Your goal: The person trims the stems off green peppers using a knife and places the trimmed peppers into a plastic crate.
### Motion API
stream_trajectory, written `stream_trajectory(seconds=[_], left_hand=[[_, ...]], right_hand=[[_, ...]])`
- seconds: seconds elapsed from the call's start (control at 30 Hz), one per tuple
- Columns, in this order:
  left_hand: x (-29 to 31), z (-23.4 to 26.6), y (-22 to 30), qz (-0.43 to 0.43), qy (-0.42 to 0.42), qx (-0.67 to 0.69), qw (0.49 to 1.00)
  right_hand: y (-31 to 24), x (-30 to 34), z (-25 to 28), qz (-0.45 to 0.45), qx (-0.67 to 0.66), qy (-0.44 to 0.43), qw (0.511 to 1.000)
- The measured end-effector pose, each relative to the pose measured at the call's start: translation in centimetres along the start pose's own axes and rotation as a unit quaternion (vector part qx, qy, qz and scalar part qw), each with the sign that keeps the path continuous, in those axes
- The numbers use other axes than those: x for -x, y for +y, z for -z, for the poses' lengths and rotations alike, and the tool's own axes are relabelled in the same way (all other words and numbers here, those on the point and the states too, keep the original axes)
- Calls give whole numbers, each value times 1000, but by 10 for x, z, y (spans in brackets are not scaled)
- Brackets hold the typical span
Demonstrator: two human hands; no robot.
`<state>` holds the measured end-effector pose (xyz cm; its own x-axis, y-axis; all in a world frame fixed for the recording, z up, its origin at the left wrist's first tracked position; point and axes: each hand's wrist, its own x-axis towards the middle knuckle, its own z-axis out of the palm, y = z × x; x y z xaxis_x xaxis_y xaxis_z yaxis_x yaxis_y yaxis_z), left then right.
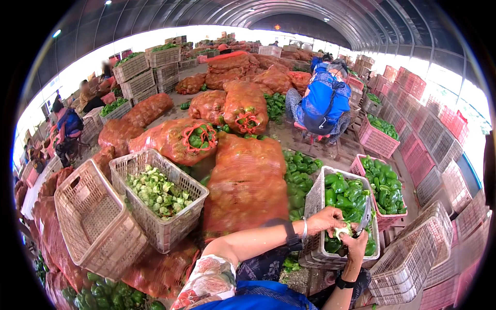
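Above the near crate (pixel 313 206), your left hand (pixel 326 219) is pinching a pale piece (pixel 342 230) while your right hand (pixel 356 245) is steadying it and, seemingly, gripping a knife (pixel 366 213). If the piece is slipping or turning, the knife could be nicking your crowded fingers. The piece is sitting between your hands, over green peppers (pixel 338 188); farther off, a co-worker (pixel 323 98) is bending forward.

Peppers (pixel 355 201): glossy, smooth, waxy-looking skins
Blade (pixel 366 215): smooth metal, dull shine
Bracelet (pixel 305 228): polished, light-catching metal
Pepper crate (pixel 321 256): hard pale plastic, matt, scuffed, rough with grime
Orange sack (pixel 247 181): woven plastic-looking mesh, coarse, faint sheen
Floral sleeve (pixel 207 280): soft matt cloth
Blue garment (pixel 263 296): smooth cloth, slight gloss
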<state>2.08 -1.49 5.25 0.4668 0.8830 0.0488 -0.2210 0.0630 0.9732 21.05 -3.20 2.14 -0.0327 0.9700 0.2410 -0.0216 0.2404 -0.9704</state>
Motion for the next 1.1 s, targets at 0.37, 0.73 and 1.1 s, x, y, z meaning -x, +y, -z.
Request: stream_trajectory(seconds=[0.37, 0.73, 1.1], left_hand=[[-7, -18, -9, -171, 117, -165, 964], [-19, -24, -36, -67, 37, 102, 992], [-32, -22, -63, -85, 119, 117, 982]], right_hand=[[-12, 2, -3, 119, 211, 134, 961], [2, 0, -18, -7, -338, 121, 933], [30, -11, -20, 272, 195, 285, 898]])
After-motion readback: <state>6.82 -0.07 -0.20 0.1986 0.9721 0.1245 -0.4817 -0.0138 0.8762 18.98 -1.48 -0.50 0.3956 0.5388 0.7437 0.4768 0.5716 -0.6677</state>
